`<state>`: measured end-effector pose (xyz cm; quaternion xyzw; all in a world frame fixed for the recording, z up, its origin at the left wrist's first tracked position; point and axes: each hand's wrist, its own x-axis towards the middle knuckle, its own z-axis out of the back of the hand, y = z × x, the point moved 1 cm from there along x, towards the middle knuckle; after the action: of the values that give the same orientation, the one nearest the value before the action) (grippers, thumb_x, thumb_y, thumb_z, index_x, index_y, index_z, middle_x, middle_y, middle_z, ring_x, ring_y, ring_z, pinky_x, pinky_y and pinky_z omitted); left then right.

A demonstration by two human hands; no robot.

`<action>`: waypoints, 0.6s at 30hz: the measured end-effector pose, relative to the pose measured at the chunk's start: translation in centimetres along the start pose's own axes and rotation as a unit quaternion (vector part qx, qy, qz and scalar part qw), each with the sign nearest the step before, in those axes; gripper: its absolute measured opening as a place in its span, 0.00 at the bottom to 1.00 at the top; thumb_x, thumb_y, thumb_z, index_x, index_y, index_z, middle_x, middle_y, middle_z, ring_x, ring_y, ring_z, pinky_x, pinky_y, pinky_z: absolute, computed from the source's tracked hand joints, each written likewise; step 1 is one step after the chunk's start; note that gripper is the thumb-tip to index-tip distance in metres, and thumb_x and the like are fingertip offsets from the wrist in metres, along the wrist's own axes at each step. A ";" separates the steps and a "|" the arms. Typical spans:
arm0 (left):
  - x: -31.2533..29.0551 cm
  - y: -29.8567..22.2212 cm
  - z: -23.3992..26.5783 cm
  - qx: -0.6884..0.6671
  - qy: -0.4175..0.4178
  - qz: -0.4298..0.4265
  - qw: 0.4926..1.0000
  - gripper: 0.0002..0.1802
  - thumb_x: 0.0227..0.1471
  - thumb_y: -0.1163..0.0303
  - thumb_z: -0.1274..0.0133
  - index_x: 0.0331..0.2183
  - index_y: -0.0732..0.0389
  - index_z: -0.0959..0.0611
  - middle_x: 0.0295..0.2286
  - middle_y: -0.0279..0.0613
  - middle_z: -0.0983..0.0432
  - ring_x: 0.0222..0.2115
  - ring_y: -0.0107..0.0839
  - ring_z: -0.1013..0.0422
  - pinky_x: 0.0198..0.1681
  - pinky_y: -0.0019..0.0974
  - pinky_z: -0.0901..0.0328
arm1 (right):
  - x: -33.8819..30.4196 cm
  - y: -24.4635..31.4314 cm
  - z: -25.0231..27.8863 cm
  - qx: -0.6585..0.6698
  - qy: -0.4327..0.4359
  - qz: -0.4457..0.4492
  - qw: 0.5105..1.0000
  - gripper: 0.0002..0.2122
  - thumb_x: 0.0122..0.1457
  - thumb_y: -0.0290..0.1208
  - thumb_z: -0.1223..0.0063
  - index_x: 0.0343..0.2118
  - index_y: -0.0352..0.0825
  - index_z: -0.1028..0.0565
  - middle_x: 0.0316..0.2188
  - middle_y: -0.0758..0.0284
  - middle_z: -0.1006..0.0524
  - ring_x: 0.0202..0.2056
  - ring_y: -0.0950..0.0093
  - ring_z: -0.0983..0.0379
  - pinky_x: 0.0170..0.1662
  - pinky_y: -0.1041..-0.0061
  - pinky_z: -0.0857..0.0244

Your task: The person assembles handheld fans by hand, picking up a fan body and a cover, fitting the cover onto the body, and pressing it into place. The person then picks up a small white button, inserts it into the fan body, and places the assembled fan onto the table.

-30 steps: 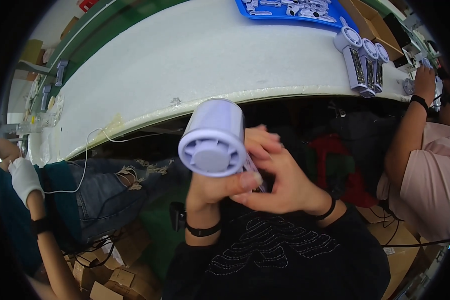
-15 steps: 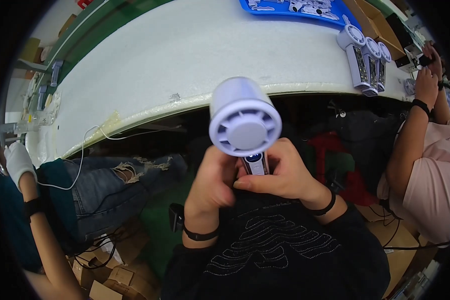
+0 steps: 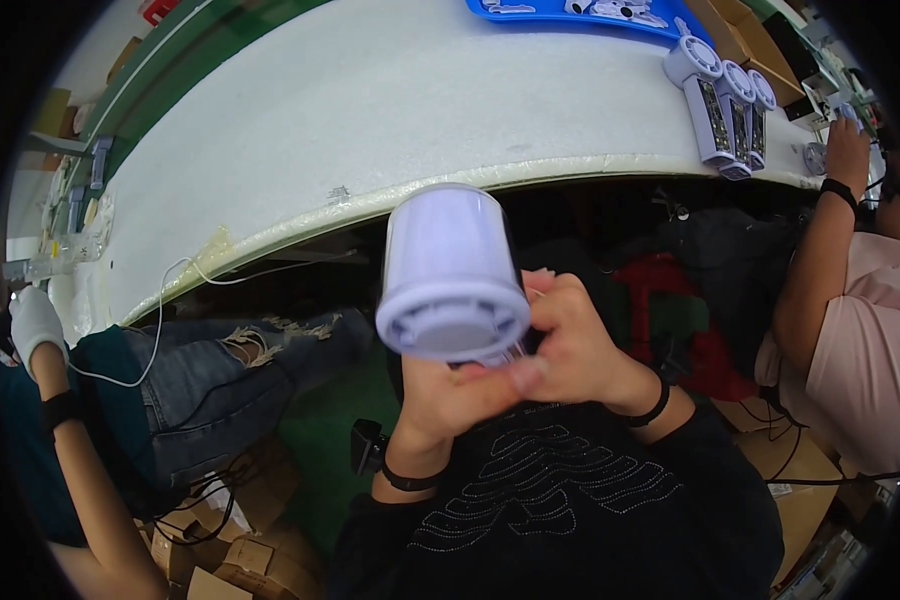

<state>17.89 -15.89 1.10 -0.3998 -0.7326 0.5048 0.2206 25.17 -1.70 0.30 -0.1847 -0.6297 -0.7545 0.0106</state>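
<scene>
A pale lavender handheld fan (image 3: 450, 240) is in front of my body, off the table, its round vented end tipped down toward me. My left hand (image 3: 440, 400) closes round the handle below the fan head, its thumb stretched across toward the right. From the other side my right hand (image 3: 585, 350) grips the same handle with bent fingers. The fan head and my hands hide most of the handle. Slight blur covers the vented end and my thumbs.
A white table (image 3: 370, 110) curves ahead. On its right lie several similar fans (image 3: 710, 110) with exposed circuit boards, near a blue tray (image 3: 580, 18) of parts and a cardboard box (image 3: 750, 50). A gloved person (image 3: 40, 330) sits left, another person (image 3: 850, 330) right. A white cable (image 3: 160, 330) hangs at left.
The fan head has moved down and left and tipped, so its vented end shows less. My left thumb has swung to the right across the handle. The small display on the handle is now hidden.
</scene>
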 end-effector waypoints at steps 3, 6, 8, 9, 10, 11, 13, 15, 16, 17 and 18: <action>1.3 0.4 2.4 -0.152 0.048 0.034 0.987 0.42 0.51 0.56 0.27 0.58 0.74 0.23 0.55 0.63 0.22 0.58 0.51 0.24 0.65 0.52 0.31 | 0.2 0.9 0.8 0.025 0.030 -0.174 0.984 0.18 0.53 0.40 0.22 0.29 0.26 0.15 0.21 0.59 0.17 0.23 0.69 0.16 0.29 0.74 0.25; 2.5 1.3 3.9 -0.168 0.068 0.019 0.983 0.35 0.55 0.57 0.31 0.55 0.74 0.19 0.54 0.62 0.20 0.56 0.48 0.23 0.63 0.49 0.29 | 0.6 1.5 0.2 0.003 0.040 -0.223 0.974 0.17 0.54 0.39 0.23 0.29 0.27 0.16 0.21 0.61 0.18 0.23 0.71 0.17 0.28 0.75 0.26; 3.2 2.2 4.9 -0.061 0.064 -0.030 0.996 0.35 0.58 0.52 0.35 0.53 0.75 0.18 0.52 0.64 0.19 0.54 0.50 0.21 0.63 0.50 0.29 | 0.8 1.5 -0.5 -0.064 0.018 -0.165 0.984 0.16 0.55 0.37 0.22 0.31 0.28 0.17 0.20 0.64 0.18 0.22 0.75 0.19 0.26 0.79 0.30; 3.7 2.6 5.2 -0.059 0.062 -0.033 0.996 0.35 0.58 0.52 0.35 0.53 0.75 0.18 0.52 0.64 0.19 0.54 0.50 0.21 0.63 0.50 0.29 | 1.1 1.6 -0.7 -0.064 0.020 -0.162 0.985 0.16 0.55 0.37 0.22 0.31 0.28 0.17 0.20 0.64 0.18 0.22 0.75 0.19 0.26 0.79 0.30; 4.2 3.3 5.0 -0.157 0.092 -0.041 0.983 0.35 0.59 0.52 0.35 0.52 0.75 0.18 0.51 0.64 0.19 0.53 0.50 0.21 0.63 0.50 0.29 | 1.4 2.1 -0.8 -0.070 0.029 -0.146 0.986 0.16 0.56 0.37 0.23 0.31 0.28 0.17 0.20 0.64 0.18 0.22 0.75 0.19 0.27 0.78 0.29; 4.7 3.6 4.7 -0.251 0.120 -0.049 0.959 0.35 0.59 0.51 0.35 0.52 0.76 0.18 0.50 0.64 0.18 0.52 0.50 0.21 0.63 0.51 0.28 | 1.9 2.6 -0.8 -0.077 0.038 -0.129 0.988 0.16 0.57 0.38 0.23 0.32 0.28 0.17 0.21 0.63 0.18 0.22 0.75 0.19 0.27 0.78 0.29; 5.1 2.9 4.6 -0.340 0.154 -0.062 0.925 0.35 0.60 0.51 0.35 0.52 0.76 0.18 0.49 0.64 0.18 0.52 0.49 0.20 0.63 0.51 0.28 | 2.4 3.6 -0.9 -0.087 0.046 -0.104 0.990 0.16 0.57 0.38 0.23 0.32 0.28 0.17 0.21 0.63 0.18 0.23 0.75 0.18 0.27 0.78 0.29; 4.8 1.1 4.2 -0.290 0.119 -0.049 0.948 0.33 0.61 0.53 0.35 0.52 0.75 0.18 0.48 0.62 0.17 0.51 0.48 0.20 0.62 0.50 0.29 | 2.5 4.7 -0.5 -0.091 0.047 -0.116 0.988 0.16 0.59 0.37 0.25 0.33 0.27 0.16 0.21 0.62 0.18 0.22 0.76 0.20 0.28 0.78 0.29; 4.9 0.1 4.4 -0.261 0.107 -0.045 0.958 0.32 0.61 0.55 0.34 0.52 0.75 0.18 0.47 0.61 0.17 0.51 0.47 0.20 0.62 0.49 0.29 | 3.1 4.9 -0.2 -0.096 0.042 -0.116 0.988 0.15 0.60 0.37 0.25 0.33 0.27 0.16 0.22 0.62 0.18 0.22 0.76 0.20 0.29 0.78 0.29; 4.4 -0.9 5.0 -0.255 0.124 -0.055 0.957 0.32 0.61 0.55 0.34 0.52 0.75 0.18 0.47 0.61 0.17 0.51 0.47 0.20 0.62 0.49 0.29 | 3.8 5.2 0.6 -0.106 0.033 -0.101 0.989 0.15 0.60 0.37 0.25 0.33 0.27 0.16 0.22 0.62 0.18 0.22 0.76 0.20 0.29 0.78 0.29; 3.5 -2.1 6.6 -0.157 0.031 -0.059 0.985 0.31 0.62 0.58 0.34 0.54 0.75 0.19 0.47 0.58 0.16 0.51 0.44 0.21 0.60 0.47 0.28 | 4.7 5.1 1.6 -0.098 0.024 -0.138 0.985 0.15 0.60 0.37 0.26 0.35 0.27 0.16 0.22 0.61 0.17 0.23 0.75 0.20 0.30 0.78 0.28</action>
<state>10.30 -17.09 0.13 -0.4008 -0.8180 0.3569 0.2070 22.50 -0.19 6.77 -0.0779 -0.5720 -0.8109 -0.0965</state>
